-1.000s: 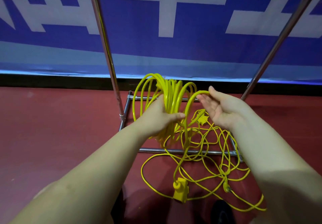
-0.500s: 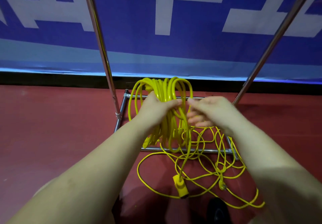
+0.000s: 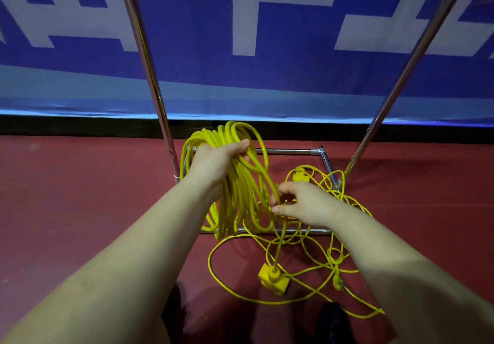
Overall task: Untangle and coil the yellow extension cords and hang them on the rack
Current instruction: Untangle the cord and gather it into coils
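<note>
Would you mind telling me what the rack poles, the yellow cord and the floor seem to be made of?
Rack poles: probably polished metal, chrome or steel; they show bright mirror-like streaks.
Yellow cord: seemingly a smooth plastic or rubber jacket; it bends in soft loops with a slight gloss.
Floor: matte dark red, perhaps vinyl or rubber sheet; the exact material is unclear.

both uprights of the rack [image 3: 149,76] run out past the top edge, so no hanging bar shows. the left hand [image 3: 213,165] covers the top of the coil [image 3: 240,196] where it grips the loops, and the right hand [image 3: 302,204] hides the strand in its fingers [image 3: 278,210]. the dark shape [image 3: 331,322] at the bottom edge is too dim to identify
</note>
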{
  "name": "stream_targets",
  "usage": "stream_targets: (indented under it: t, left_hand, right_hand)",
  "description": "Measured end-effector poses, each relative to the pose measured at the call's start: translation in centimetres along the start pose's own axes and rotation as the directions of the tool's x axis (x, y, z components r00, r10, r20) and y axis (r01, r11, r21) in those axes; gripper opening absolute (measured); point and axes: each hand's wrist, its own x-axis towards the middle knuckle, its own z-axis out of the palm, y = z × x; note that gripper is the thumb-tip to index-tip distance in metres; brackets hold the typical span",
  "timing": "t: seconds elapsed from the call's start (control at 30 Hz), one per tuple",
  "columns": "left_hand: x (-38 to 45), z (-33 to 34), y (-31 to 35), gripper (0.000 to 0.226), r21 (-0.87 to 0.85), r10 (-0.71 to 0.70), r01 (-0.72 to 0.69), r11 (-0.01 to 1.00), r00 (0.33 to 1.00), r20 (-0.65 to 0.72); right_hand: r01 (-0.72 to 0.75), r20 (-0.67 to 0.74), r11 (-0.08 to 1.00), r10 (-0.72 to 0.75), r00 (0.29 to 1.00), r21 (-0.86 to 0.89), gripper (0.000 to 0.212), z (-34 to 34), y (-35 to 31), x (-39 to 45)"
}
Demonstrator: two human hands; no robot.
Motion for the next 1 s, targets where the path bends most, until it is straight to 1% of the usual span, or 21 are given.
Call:
stream_targets:
  t: [0.1,0.2,0.3,0.33,0.37,0.43,0.53,0.63,0.67,0.7,0.77,0.8,0.83,0.87,0.93,1.0]
  left_hand:
    - [0.6,-0.7,0.6,0.018,-0.054,-0.012,0.007,0.999,0.996,-0.094]
    - [1.1,-1.4,0.5,0.019,-0.012,0.013,-0.015,1.0,0.989,-0.149]
    - [1.5,-2.0,0.3,0.025,0.098,0.07,-0.056,0.994,0.987,-0.143]
    - [1.5,-2.2,0.3,0.027,0.123,0.083,-0.067,0.99,0.987,-0.134]
    - [1.6,-2.4,0.3,0.027,0.14,0.093,-0.076,0.987,0.988,-0.124]
    - [1.6,-2.7,0.4,0.027,0.165,0.108,-0.091,0.982,0.99,-0.092]
    - [1.5,-2.8,0.3,0.032,0.285,0.141,-0.123,0.951,0.989,-0.046]
    - [0.8,-2.5,0.2,0.063,0.403,0.157,-0.158,0.901,0.987,0.036]
    - [0.7,-2.4,0.0,0.068,0.433,0.158,-0.169,0.885,0.985,0.063]
    - [0.6,-2.2,-0.1,0.065,0.447,0.168,-0.19,0.874,0.982,0.088]
    - [0.3,-1.9,-0.2,0.044,0.432,0.193,-0.231,0.872,0.972,0.13]
    - [0.1,-1.7,-0.3,0.036,0.42,0.199,-0.242,0.875,0.97,0.143]
    - [0.0,-1.5,-0.3,0.033,0.41,0.197,-0.244,0.879,0.968,0.153]
    - [-0.3,-1.3,-0.3,0.036,0.403,0.19,-0.246,0.881,0.966,0.175]
    - [-0.6,-1.0,-0.6,0.046,0.402,0.169,-0.249,0.881,0.96,0.224]
    - [-1.0,-0.6,-0.9,0.045,0.394,0.147,-0.248,0.885,0.952,0.269]
  right_hand:
    - [-0.011,-0.045,0.998,0.009,0.999,-0.056,0.017,0.0,0.0,0.0]
    - [-0.013,-0.043,0.989,0.007,0.999,-0.145,0.016,0.3,-0.2,0.0]
    - [-0.014,-0.088,0.961,-0.011,0.996,-0.276,0.01,-0.1,-0.2,-0.2]
    - [-0.016,-0.113,0.951,-0.02,0.993,-0.31,0.014,-0.4,-0.2,-0.3]
    - [-0.02,-0.134,0.953,-0.021,0.991,-0.303,0.019,-0.7,-0.1,-0.4]
    - [-0.003,-0.183,0.976,-0.038,0.982,-0.218,0.018,-1.4,-0.2,-0.6]
    - [0.033,-0.332,0.993,-0.068,0.941,-0.11,0.019,-2.7,-0.7,-0.8]
    - [0.091,-0.43,0.996,-0.091,0.898,-0.021,0.021,-3.7,-1.5,-1.0]
    - [0.101,-0.454,0.995,-0.092,0.886,-0.005,0.021,-4.0,-1.8,-1.1]
    - [0.101,-0.473,0.995,-0.088,0.877,0.002,0.023,-4.2,-2.0,-1.0]
    - [0.095,-0.486,0.995,-0.077,0.871,0.013,0.026,-4.3,-2.1,-0.7]
    - [0.092,-0.474,0.995,-0.066,0.878,0.032,0.027,-4.2,-2.1,-0.4]
    - [0.097,-0.454,0.993,-0.057,0.889,0.065,0.027,-4.1,-2.4,-0.3]
    - [0.105,-0.432,0.988,-0.045,0.901,0.116,0.027,-3.9,-2.6,-0.1]
    - [0.122,-0.423,0.954,0.005,0.906,0.274,0.025,-3.7,-3.4,-0.1]
    - [0.132,-0.437,0.877,0.095,0.894,0.462,0.025,-3.7,-4.0,0.1]
